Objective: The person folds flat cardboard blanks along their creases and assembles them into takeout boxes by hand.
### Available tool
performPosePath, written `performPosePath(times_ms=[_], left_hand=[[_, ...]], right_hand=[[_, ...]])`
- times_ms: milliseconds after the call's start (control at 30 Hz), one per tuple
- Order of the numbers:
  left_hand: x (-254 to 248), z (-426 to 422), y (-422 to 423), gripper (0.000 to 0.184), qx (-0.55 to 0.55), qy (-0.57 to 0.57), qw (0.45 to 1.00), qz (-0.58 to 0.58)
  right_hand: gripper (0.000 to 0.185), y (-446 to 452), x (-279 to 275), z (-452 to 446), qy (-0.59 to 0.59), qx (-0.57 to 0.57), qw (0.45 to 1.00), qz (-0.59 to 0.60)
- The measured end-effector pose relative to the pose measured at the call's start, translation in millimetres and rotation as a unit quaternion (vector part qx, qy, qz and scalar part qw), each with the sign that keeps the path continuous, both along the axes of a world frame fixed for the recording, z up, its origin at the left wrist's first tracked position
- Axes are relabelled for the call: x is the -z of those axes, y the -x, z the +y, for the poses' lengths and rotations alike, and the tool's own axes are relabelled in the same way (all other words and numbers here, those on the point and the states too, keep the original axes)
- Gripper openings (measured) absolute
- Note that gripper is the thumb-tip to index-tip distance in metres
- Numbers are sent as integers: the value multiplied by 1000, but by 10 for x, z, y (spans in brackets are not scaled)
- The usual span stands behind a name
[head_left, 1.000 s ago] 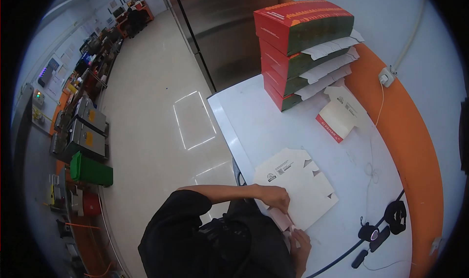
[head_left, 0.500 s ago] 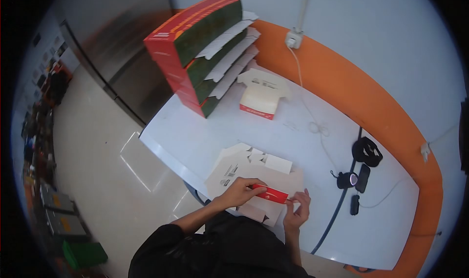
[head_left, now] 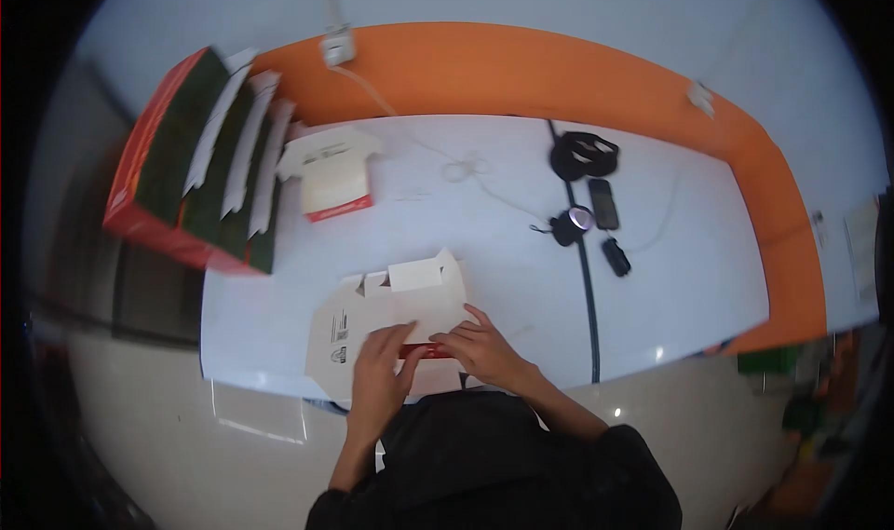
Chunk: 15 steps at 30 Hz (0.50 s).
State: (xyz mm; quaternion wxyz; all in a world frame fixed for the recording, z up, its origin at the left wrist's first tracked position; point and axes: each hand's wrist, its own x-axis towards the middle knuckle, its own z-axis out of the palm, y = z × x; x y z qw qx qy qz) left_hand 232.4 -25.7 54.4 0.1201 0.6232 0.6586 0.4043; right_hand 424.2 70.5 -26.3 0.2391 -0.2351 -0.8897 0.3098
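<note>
A partly folded carton blank (head_left: 321,344), pale side up with small black print, lies at the table's front edge. Along its near side a red flap (head_left: 424,351) stands up, seen as a narrow strip between my hands. My left hand (head_left: 377,372) grips the left end of that flap, fingers over the far side and thumb in front. Its right end is pinched by my right hand (head_left: 486,351), with a finger reaching over the blank. A folded white end flap (head_left: 415,276) rises at the blank's far side. My fingers cover part of the red flap.
Red-and-green cartons (head_left: 177,157) stand stacked at the table's left end. Near them sits an open small box (head_left: 337,195) with a red front. To the right lie a black strap (head_left: 584,156), a round black device (head_left: 570,224), a phone-like object (head_left: 603,204) and a dark cable (head_left: 587,306).
My view has swung right and levelled, so the table's contents shift left in the frame. The red flap, earlier showing its broad face, now appears as a thin strip, with both hands closer together.
</note>
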Motion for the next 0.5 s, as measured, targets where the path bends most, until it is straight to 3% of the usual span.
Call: performPosePath(times_ms=[33, 133, 233, 333, 400, 500], left_hand=[[-126, -21, -58, 14, -38, -56, 996, 59], [72, -591, 0, 20, 133, -59, 967, -207], [477, -592, -3, 29, 28, 94, 967, -237], [859, -251, -36, 40, -76, -68, 870, -483], [851, -103, -36, 47, -78, -127, 865, -480], [586, 86, 30, 47, -98, -60, 933, -342]], right_hand=[[28, -12, 17, 2, 9, 20, 1000, 22], [19, -67, -113, -3, 127, 122, 977, 124], [19, -10, -93, -49, 176, 171, 945, 217], [25, 42, -87, -135, 215, 164, 940, 209], [27, 91, -34, -247, 270, 184, 918, 225], [29, 94, -182, -252, 279, 153, 932, 173]])
